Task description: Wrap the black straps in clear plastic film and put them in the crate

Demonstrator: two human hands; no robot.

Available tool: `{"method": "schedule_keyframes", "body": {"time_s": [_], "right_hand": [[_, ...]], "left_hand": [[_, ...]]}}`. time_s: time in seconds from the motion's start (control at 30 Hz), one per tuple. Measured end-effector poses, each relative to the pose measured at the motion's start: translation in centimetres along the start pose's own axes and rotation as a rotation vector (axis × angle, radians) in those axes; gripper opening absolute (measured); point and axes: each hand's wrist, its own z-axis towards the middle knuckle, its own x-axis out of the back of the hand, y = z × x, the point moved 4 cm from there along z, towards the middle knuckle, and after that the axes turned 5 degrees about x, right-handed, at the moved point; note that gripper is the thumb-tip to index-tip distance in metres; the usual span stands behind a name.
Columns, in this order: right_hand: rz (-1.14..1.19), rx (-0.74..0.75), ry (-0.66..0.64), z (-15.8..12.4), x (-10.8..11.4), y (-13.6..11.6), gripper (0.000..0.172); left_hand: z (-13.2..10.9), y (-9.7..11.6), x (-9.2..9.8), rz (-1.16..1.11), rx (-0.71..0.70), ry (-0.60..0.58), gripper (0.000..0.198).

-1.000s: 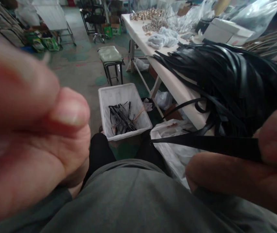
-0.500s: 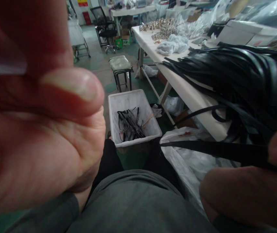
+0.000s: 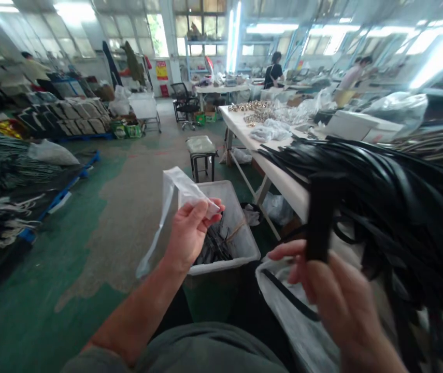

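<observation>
Farther out than before, my left hand pinches one white strip near one white bin; my right hand grips one upright black strap, near one black heap on one table.

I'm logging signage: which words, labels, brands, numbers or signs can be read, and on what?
No text can be read.
Distant yellow and red poster: too small and blurred.
Green cartons: any print too small.
White strip in the left hand: none legible.
Black strip in the right hand: none legible.
</observation>
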Motion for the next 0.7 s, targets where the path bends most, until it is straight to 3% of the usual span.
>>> {"method": "schedule_keyframes", "body": {"time_s": [0.13,0.23,0.7], "right_hand": [[0.02,-0.089,-0.239,-1.2,-5.7,2.0,0.035],[-0.011,-0.128,-0.321,-2.1,-8.0,3.1,0.036],[-0.072,-0.154,-0.373,-0.4,-10.7,5.5,0.041]], "left_hand": [[1.8,-4.8,2.8,-0.199,0.266,0.052,0.021],[1.7,-6.5,3.8,-0.281,0.365,0.079,0.013],[1.2,-7.5,4.5,-0.352,0.448,0.155,0.008]]}}
